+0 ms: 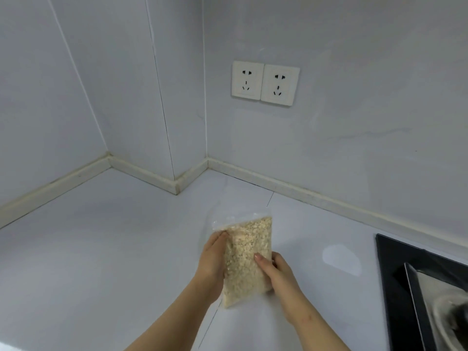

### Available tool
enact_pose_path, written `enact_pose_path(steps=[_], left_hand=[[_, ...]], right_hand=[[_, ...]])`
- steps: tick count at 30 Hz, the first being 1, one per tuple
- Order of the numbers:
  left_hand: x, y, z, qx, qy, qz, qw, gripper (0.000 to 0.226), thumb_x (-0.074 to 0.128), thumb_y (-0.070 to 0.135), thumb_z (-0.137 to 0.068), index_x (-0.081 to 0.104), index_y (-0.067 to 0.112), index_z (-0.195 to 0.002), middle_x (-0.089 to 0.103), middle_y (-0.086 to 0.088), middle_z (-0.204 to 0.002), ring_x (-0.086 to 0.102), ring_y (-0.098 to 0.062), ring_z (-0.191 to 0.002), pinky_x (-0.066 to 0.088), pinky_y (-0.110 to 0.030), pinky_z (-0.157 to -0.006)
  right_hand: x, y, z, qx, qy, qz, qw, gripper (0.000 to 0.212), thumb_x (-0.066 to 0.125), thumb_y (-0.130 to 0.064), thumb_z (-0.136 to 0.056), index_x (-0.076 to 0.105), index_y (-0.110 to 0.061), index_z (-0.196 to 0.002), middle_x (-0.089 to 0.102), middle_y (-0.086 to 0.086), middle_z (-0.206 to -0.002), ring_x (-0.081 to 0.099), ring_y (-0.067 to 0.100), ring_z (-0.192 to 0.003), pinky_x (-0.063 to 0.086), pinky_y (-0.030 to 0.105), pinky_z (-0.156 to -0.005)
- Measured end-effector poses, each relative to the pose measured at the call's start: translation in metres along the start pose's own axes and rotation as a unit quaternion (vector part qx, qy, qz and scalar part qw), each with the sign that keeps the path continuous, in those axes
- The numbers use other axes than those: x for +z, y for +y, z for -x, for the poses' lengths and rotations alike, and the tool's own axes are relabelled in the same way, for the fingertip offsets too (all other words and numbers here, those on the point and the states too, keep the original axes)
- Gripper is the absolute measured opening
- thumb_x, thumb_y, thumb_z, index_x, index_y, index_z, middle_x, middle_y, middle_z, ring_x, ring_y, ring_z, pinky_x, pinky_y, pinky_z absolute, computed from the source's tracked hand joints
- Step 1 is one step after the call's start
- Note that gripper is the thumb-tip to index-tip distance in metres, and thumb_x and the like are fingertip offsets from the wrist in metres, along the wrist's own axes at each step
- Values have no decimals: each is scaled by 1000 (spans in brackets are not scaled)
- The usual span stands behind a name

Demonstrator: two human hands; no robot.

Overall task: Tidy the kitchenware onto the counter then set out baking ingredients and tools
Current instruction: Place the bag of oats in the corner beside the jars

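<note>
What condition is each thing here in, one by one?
Bag of oats: filled with flakes, held between both hands.
Left hand grip: holds the bag's left edge.
Right hand grip: thumb on front, pinching the bag.
Wall sockets: nothing plugged in.
</note>
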State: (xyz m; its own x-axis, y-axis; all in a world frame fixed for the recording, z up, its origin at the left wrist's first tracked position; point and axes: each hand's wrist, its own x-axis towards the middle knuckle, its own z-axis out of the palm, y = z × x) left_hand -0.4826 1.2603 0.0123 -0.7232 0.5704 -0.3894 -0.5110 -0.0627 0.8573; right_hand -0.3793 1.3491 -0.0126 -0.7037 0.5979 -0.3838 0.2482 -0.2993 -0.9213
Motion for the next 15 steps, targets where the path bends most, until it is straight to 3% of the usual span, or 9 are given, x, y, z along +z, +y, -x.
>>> enact_pose_path(steps=[3,5,7,9,13,15], left_hand=[[4,-21,5,1,-34,-57,998,23,52,32,-93,53,20,-112,65,-6,-112,64,-24,-104,52,-44,-90],[1,-34,12,2,-50,-87,995,33,65,29,-87,48,22,-114,65,-2,-110,66,-18,-99,55,-35,-81],[-5,-47,15,11,-61,-151,987,56,76,34,-72,45,22,-117,64,2,-109,66,-12,-96,55,-25,-72],[-9,-52,13,18,-66,-203,977,65,76,38,-60,45,26,-116,63,7,-109,65,-8,-97,53,-19,-70],[-8,-50,1,-5,-55,-226,972,55,77,36,-74,47,21,-117,64,3,-109,65,-14,-98,55,-35,-86],[-6,-48,-5,-6,-42,-220,974,46,72,31,-81,48,18,-118,64,2,-108,64,-15,-98,54,-34,-85]], right_hand=[[-4,4,8,4,22,26,999,30,62,-34,-87,56,-13,-109,70,3,-99,69,14,-86,50,17,-59],[-6,4,10,12,26,44,999,31,60,-38,-88,55,-15,-108,69,1,-99,68,12,-85,49,16,-58],[-7,5,7,27,29,47,998,35,59,-40,-88,52,-14,-110,67,0,-101,67,12,-87,50,19,-61],[-7,5,3,38,27,50,998,37,60,-41,-88,50,-14,-112,65,0,-103,65,12,-88,50,20,-62],[-7,8,-4,46,26,65,996,39,58,-40,-89,48,-15,-116,63,0,-106,64,12,-91,49,21,-64],[-8,9,-8,49,27,78,995,38,57,-41,-89,49,-16,-117,63,-1,-106,63,13,-93,51,25,-71]])
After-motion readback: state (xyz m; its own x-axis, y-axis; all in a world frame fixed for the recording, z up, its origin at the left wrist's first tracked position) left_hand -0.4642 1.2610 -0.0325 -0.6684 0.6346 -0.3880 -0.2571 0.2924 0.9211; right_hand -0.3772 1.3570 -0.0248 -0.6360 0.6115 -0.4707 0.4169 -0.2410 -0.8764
